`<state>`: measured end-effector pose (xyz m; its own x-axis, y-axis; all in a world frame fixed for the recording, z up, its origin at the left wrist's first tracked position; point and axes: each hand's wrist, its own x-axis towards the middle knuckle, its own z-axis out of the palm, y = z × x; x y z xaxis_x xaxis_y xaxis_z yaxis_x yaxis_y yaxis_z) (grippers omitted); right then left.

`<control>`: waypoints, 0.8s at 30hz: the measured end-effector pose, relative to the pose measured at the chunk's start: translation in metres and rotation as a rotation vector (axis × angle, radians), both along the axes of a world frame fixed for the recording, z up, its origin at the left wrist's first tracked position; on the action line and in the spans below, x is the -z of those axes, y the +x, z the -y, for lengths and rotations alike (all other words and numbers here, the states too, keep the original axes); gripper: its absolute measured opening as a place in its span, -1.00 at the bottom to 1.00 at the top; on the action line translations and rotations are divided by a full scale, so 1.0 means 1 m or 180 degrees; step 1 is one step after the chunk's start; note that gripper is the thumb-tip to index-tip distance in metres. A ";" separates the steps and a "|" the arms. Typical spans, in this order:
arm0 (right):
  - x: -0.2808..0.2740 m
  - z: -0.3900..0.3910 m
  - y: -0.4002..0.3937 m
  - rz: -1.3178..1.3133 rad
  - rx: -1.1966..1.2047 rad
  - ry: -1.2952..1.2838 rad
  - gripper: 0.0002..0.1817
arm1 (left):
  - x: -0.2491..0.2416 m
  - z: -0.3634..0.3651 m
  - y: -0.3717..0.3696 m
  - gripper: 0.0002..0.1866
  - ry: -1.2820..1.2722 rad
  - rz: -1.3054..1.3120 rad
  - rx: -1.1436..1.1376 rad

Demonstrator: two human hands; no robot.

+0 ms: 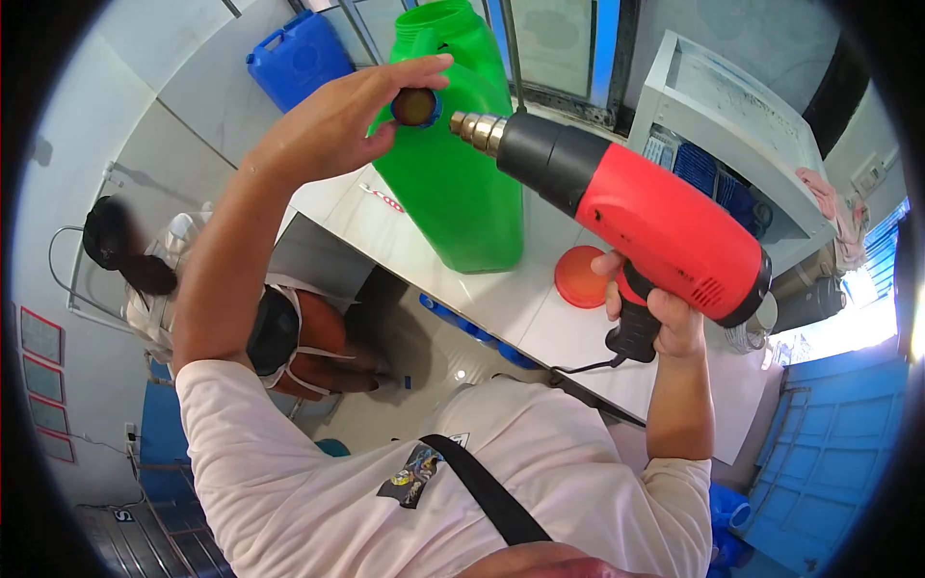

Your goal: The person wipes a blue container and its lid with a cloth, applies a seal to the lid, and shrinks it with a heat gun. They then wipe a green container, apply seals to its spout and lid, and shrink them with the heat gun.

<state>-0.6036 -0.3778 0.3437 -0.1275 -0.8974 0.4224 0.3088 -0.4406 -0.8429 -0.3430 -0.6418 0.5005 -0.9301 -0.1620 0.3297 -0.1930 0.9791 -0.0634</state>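
Observation:
My right hand [665, 313] grips the handle of a red and black heat gun [665, 226]. Its metal nozzle points left, a short gap from a small round cap [415, 107] with a blue rim and a brownish face. Around that cap curl the thumb and fingers of my left hand [342, 116]; whether it is loose or fixed to something behind is hidden. Behind both stands a green plastic jug [453, 202] on a white counter [549, 328], its wide threaded mouth uncovered at the top. Beside my right hand's fingers lies a round red lid [581, 277].
A blue jerrycan [301, 63] stands at the back left. A red and white toothbrush-like item [383, 197] lies near the jug. To the right is a white shelf unit [732, 116]. Another person [289, 328] is at the left. The heat gun's black cord [588, 366] crosses the counter edge.

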 end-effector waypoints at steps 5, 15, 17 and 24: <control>0.012 -0.002 -0.014 0.0337 0.0171 0.0042 -0.31 | 0.004 -0.003 0.010 -0.11 0.0112 -0.0292 -0.0059; 0.013 0.005 0.003 0.0505 -0.0127 -0.0010 -0.23 | 0.014 -0.001 0.017 -0.11 0.0312 -0.0675 -0.0056; 0.009 0.009 0.004 0.0613 -0.0159 -0.0052 -0.23 | 0.012 -0.005 0.014 -0.11 0.0293 -0.0676 -0.0100; 0.012 0.000 -0.019 0.0628 -0.0011 0.0138 -0.14 | 0.018 -0.020 -0.017 -0.12 0.1100 -0.0831 0.0691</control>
